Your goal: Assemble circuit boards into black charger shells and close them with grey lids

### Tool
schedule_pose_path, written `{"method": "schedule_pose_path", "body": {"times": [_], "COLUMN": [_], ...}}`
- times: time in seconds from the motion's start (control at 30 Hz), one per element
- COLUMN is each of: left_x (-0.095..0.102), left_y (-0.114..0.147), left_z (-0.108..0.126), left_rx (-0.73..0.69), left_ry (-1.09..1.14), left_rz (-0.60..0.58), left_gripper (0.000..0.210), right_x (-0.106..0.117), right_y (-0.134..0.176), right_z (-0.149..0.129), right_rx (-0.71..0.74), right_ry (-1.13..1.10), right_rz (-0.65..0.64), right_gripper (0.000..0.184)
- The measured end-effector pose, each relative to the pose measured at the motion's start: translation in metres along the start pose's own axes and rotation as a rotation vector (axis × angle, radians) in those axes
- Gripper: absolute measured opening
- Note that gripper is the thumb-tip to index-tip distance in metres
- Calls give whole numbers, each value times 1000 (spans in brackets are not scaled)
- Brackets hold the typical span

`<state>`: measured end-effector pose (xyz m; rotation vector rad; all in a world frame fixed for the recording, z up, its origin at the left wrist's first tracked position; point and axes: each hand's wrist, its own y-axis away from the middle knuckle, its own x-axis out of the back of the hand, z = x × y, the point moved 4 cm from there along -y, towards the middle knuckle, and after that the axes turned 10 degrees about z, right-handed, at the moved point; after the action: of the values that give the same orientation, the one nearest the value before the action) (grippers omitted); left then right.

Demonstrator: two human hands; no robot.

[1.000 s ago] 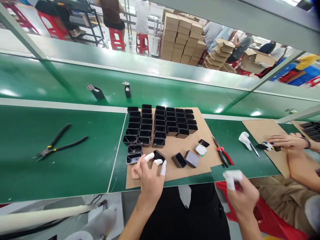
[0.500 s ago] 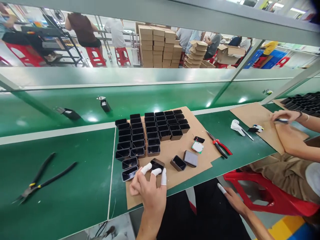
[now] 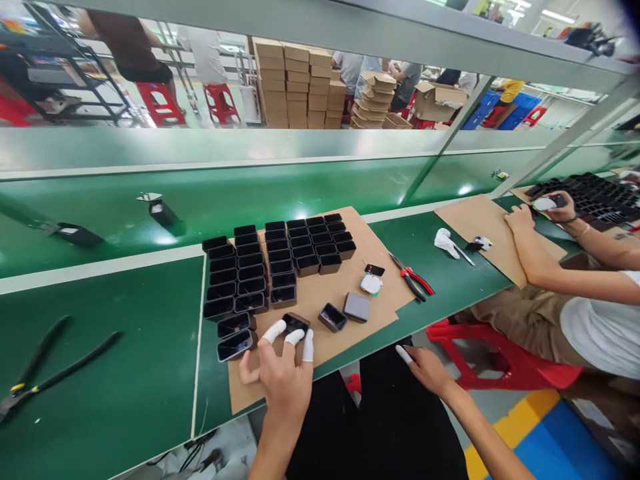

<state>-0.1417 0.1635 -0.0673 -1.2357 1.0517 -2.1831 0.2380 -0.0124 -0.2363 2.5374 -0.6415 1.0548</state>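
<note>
Brown cardboard sheet (image 3: 350, 327) is lying on the green counter (image 3: 100, 373), with rows of black plastic cases (image 3: 270, 260) on it. The left hand (image 3: 280, 373) is reaching forward, palm down. Its white-capped fingers (image 3: 295, 337) are spreading a little and touching one loose black case (image 3: 295, 323). A push could knock it into the rows. The right hand (image 3: 425, 370) is hanging low by the lap, fingers loose and holding nothing.

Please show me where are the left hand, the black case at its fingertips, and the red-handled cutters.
Left hand (image 3: 281, 375), head view, back of hand.
Black case (image 3: 295, 323), head view, open top.
Red-handled cutters (image 3: 419, 282), head view, red handle.
</note>
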Motion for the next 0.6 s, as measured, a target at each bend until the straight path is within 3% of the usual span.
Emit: {"method": "schedule_pose_path", "body": {"times": [0.13, 0.23, 0.3, 0.37, 0.53, 0.6], "left_x": [-2, -3, -6, -8, -14, -14], "left_y": [1, 3, 6, 9, 16, 17], "left_z": [7, 16, 22, 27, 41, 48], "left_rx": [58, 87, 71, 63, 116, 153], "left_ry": [26, 35, 18, 9, 25, 24], "left_rz": [-15, -8, 5, 17, 6, -7], "left_gripper": [17, 19, 20, 23, 31, 31], "right_x": [6, 25, 39, 50, 60, 68], "right_y": [24, 37, 38, 33, 10, -4], "right_z": [26, 48, 63, 75, 95, 105], "right_rx": [-99, -163, -188, -200, -233, -262], "right_ry": [-99, -236, -354, -482, -768, -839], "right_rz": [220, 441, 522, 505, 188, 134], "right_gripper": [36, 40, 41, 40, 37, 39]}}
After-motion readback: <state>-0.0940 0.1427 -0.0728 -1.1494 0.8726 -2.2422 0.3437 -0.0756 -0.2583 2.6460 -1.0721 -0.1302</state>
